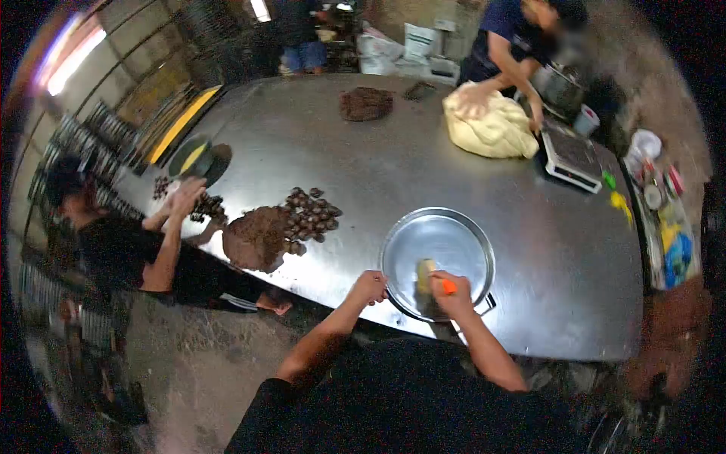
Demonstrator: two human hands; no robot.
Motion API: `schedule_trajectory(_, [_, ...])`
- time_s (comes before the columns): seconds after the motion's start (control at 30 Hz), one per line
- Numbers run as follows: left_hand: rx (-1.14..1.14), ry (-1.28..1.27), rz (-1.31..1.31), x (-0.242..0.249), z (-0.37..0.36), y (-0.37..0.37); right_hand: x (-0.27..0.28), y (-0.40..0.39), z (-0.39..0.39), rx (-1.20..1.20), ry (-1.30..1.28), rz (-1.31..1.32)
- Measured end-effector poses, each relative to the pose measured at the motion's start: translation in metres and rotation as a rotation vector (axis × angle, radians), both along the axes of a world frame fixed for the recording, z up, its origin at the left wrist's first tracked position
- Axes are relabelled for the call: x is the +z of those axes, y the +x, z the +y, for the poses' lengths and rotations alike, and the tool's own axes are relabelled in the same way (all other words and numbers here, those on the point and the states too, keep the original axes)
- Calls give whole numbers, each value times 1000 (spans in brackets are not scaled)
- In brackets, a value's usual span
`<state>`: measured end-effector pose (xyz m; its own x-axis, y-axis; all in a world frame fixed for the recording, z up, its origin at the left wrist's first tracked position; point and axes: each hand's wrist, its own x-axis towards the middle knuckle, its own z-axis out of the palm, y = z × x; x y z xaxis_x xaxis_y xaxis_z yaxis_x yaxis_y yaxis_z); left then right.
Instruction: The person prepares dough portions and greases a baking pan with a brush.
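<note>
In front of me on the metal table stands a wide, round metal pan point(439, 209) with side handles. My left hand point(369, 287) is closed at the pan's left edge, around its handle or rim; which one is hidden by the fingers. Inside the pan, my right hand point(452, 293) grips a brush point(425, 275) with an orange end showing at the fist. The brush's pale, flat head points down at the pan's floor, close to the near side. A handle point(490, 305) sticks out at the pan's lower right.
Left of the pan lie brown crumbly dough point(257, 238) and several dark balls point(311, 214). One person works at the left near a bowl point(190, 157). Across the table another person presses a big pale dough mass point(491, 125) beside a scale point(575, 157). A brown lump point(366, 104) lies farther back.
</note>
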<state>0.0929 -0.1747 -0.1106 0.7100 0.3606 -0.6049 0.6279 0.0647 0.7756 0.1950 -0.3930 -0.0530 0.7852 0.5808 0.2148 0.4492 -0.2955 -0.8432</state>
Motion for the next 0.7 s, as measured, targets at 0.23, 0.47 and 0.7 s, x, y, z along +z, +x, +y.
schedule_trajectory(0.23, [-22, -18, 52, 5, -1, -4, 23, 24, -81, 232, -332, -252])
schedule_trajectory(0.47, [-62, 71, -8, -7, -2, -10, 19, -40, -8, 102, 14, 239])
schedule_trajectory(0.7, [-133, 7, 112, 3, 5, -5, -8, 16, 42, 165, 15, -89])
